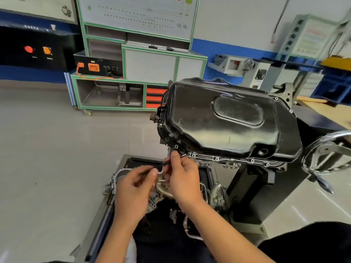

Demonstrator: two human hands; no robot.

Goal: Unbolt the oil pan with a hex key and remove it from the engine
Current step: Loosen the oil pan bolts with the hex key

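Note:
The black oil pan (224,118) faces up on the engine, which sits upside down on a stand; several silver bolts (216,159) line its near flange. My right hand (180,177) pinches a thin black hex key (167,162) just below the flange's near left corner. My left hand (134,188) is beside it, fingers curled, thumb and fingertips close to the key's lower end; whether they touch it I cannot tell.
A low tray (121,162) under my hands holds removed engine parts, including a grey cover (121,172). The stand's black post (250,186) rises on the right, with a chrome wheel (326,150) beside it. A green-framed cabinet (133,82) stands across the bare floor.

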